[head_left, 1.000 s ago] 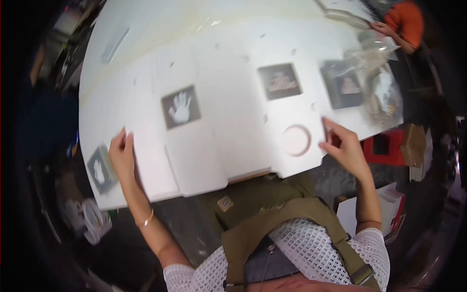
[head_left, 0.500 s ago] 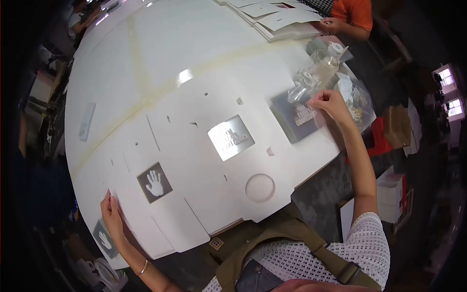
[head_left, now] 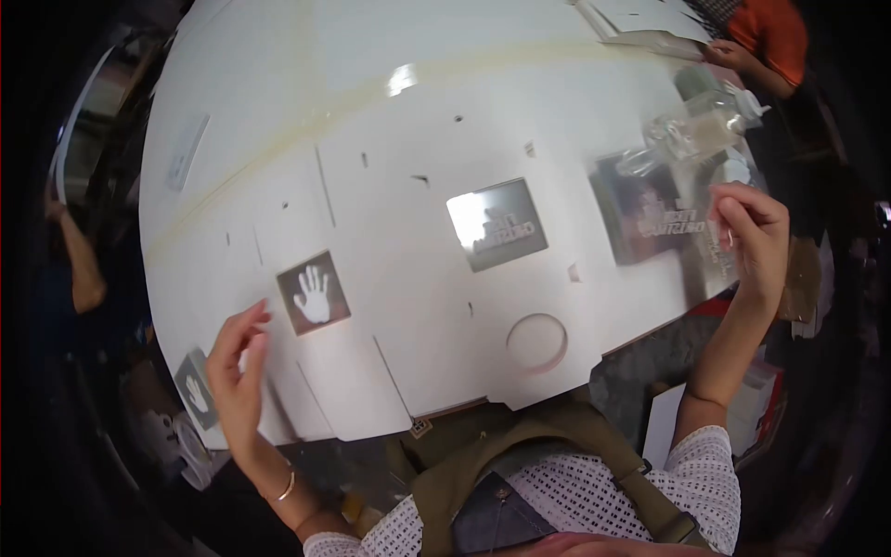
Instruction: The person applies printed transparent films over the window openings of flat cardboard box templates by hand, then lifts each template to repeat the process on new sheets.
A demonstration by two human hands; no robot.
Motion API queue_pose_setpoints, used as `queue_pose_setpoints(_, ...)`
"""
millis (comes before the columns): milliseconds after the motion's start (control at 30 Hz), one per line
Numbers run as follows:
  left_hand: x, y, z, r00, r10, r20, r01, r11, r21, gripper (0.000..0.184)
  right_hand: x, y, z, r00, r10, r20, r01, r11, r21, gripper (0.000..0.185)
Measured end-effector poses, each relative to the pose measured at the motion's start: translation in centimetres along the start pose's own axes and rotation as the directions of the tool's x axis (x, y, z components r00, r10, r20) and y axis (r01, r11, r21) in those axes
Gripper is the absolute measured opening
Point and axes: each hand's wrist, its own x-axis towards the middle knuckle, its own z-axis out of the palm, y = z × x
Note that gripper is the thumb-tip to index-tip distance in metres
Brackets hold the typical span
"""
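A flat white die-cut cardboard sheet (head_left: 418, 269) with slots lies on the table in front of me. My left hand (head_left: 239, 371) hovers over its left part, thumb and fingers apart, holding nothing visible. Just right of that hand is a dark square with a white handprint (head_left: 314, 293). Another square with reflective lettering (head_left: 501, 227) lies nearer the middle. My right hand (head_left: 754, 232) has curled fingers beside a stack of dark lettered sheets (head_left: 631, 204). What it pinches, if anything, is blurred.
A dark handprint card (head_left: 196, 395) sits at the left edge. A clear plastic bottle (head_left: 710, 135) lies beyond the stack at right. Farther back, another person's hand (head_left: 733, 58) touches white card sheets (head_left: 640, 32). A clear strip (head_left: 188, 153) lies at far left.
My view has shifted. My left hand has lifted and moved inward toward the handprint square, its fingers spreading. My right hand has moved right, away from the lettering on the dark stack.
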Motion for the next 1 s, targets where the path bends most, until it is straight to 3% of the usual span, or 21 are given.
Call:
queue_pose_setpoints(67, 0.4, 3.0, 3.3, 0.986, 0.094, 0.135, -0.098, 0.995, 0.023, 0.028, 0.4, -1.2, 3.9, 0.992, 0.122, -0.015, -0.120, 0.985, 0.127, 0.012)
queue_pose_setpoints(133, 0.7, 4.5, 5.7, 0.901, 0.249, 0.355, -0.315, 0.938, 0.142, 0.035, 1.5, -1.1, 9.1, 0.969, 0.241, 0.051, -0.241, 0.970, -0.006, 0.010)
queue_pose_setpoints(167, 0.8, 5.1, 6.7, 0.856, 0.278, 0.436, -0.347, 0.934, 0.088, 0.038, 1.8, -0.4, 11.0, 0.961, 0.243, 0.133, -0.251, 0.967, 0.047, 0.010)
queue_pose_setpoints(200, 1.0, 5.3, 7.6, 0.856, 0.273, 0.438, -0.344, 0.935, 0.090, 0.038, 1.9, 0.5, 12.5, 0.948, 0.239, 0.212, -0.264, 0.960, 0.095, 0.011)
queue_pose_setpoints(367, 1.5, 5.3, 10.3, 0.740, 0.456, 0.495, -0.595, 0.787, 0.165, 0.047, 2.1, 2.7, 15.0, 0.939, 0.255, 0.229, -0.283, 0.954, 0.098, 0.010)
queue_pose_setpoints(600, 2.0, 4.9, 11.6, 0.710, 0.488, 0.507, -0.639, 0.749, 0.174, 0.049, 1.2, 4.0, 15.3, 0.954, 0.258, 0.156, -0.275, 0.956, 0.103, 0.012)
queue_pose_setpoints(1000, 2.5, 5.0, 12.0, 0.696, 0.493, 0.522, -0.675, 0.697, 0.242, 0.055, 1.7, 4.2, 15.4, 0.952, 0.245, 0.184, -0.259, 0.964, 0.056, 0.011)
